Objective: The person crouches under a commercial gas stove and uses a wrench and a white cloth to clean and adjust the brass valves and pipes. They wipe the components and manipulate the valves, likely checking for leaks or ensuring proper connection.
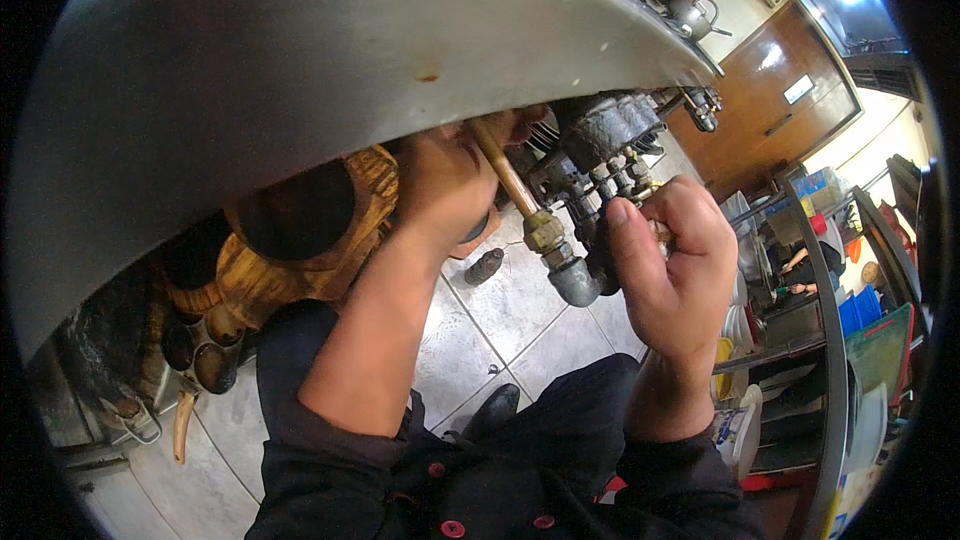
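Note:
Under the edge of a big curved metal panel (330,60), a brass pipe (510,180) slants down to a hex fitting and a grey metal elbow (573,282). My left hand (450,185) reaches under the panel beside this pipe; its fingers are mostly hidden, so its grip does not show. Right of the elbow, my right hand (675,275) is closed, the thumb against the curled index finger. A small brownish piece shows between them, too covered to name. Dark, grimy metal valves (620,175) and a round blackened metal part (610,130) sit just beyond.
Left of my left arm are wooden pieces with dark round hollows (295,270) and a wooden handle (183,425). A dark cylindrical object (484,267) lies on the tiled floor (500,325). Metal shelving (835,370) with containers lines the right, a wooden door (775,105) beyond.

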The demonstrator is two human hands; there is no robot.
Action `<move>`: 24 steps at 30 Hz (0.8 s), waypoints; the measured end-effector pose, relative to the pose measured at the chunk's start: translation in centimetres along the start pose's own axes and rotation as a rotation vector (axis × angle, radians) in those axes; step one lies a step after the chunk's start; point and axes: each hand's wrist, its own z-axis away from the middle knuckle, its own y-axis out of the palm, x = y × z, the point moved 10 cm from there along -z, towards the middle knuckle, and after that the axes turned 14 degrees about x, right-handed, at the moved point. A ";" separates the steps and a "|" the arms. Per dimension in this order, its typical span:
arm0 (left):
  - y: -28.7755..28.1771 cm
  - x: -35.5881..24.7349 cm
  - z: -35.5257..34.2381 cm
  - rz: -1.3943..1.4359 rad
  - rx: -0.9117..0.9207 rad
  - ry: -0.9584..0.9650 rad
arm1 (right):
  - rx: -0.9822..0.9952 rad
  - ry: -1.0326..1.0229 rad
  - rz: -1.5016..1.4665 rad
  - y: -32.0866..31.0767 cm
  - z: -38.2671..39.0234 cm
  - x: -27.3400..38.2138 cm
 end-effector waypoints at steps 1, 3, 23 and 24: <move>-0.1 0.4 0.0 0.072 0.017 -0.064 | -0.006 0.011 -0.012 0.0 0.2 -0.3; -1.5 1.6 -0.8 0.351 0.080 0.059 | -0.008 -0.005 -0.007 0.0 0.0 0.1; -2.2 2.8 -1.4 0.334 0.151 0.148 | -0.008 -0.008 -0.078 -0.1 -0.1 0.0; -2.7 3.5 -1.5 0.303 0.131 0.135 | -0.013 -0.011 -0.081 -0.1 -0.1 0.2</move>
